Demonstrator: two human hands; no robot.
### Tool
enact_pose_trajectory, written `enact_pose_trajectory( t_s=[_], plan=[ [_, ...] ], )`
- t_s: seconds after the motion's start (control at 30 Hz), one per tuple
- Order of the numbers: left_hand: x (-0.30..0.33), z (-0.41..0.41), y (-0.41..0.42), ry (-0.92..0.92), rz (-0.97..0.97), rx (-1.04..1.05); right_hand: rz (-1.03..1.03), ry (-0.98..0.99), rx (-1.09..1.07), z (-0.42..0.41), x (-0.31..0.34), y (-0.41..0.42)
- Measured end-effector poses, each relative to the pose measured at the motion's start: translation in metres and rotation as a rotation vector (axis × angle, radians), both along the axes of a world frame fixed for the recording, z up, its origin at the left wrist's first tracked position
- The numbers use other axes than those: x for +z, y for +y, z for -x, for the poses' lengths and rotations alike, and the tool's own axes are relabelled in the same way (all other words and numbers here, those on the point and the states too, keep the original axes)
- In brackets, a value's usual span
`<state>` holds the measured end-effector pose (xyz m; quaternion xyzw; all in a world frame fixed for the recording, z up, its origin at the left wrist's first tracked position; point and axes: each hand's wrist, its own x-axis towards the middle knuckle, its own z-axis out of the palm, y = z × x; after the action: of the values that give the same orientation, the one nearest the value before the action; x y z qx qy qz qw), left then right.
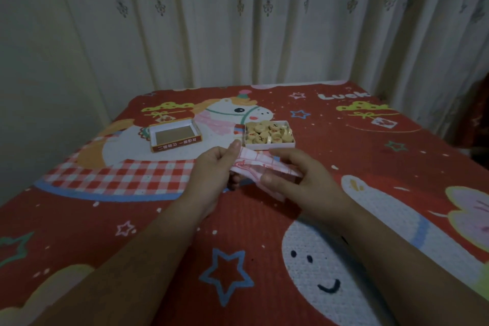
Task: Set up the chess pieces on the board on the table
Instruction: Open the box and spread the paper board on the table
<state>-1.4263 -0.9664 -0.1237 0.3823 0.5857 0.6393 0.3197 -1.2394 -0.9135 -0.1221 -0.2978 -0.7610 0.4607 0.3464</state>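
Surface: red cartoon tablecloth [185,233], curtain behind.
Board [260,167]: folded paper sheet, light, limp, tearable; held above the cloth.
Left hand [214,172]: pinching left edge.
Right hand [304,177]: pinching right edge.
Pieces [267,132]: heaped in open box [270,144].
Hold: opposite edges, gently.

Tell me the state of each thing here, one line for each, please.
board: folded paper, held above the table by both hands
left hand: pinches the board
right hand: grips the board
lid: upturned, empty
box: open, full of pieces
pieces: heaped in the box
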Motion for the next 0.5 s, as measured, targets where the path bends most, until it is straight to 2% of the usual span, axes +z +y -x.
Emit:
enact_pose_trajectory(
  t_s=[0.1,0.23,0.5],
  plan=[
    [0.0,0.001,0.0,-0.016,0.001,0.006,-0.091,-0.017,-0.074,0.004,0.0,0.0],
    [0.002,0.0,0.0,-0.037,0.006,0.001,-0.021,0.131,-0.163,0.0,0.003,0.004],
    [0.001,0.004,0.001,-0.109,0.023,-0.024,0.232,0.217,-0.361,-0.012,0.004,0.024]
  ],
)
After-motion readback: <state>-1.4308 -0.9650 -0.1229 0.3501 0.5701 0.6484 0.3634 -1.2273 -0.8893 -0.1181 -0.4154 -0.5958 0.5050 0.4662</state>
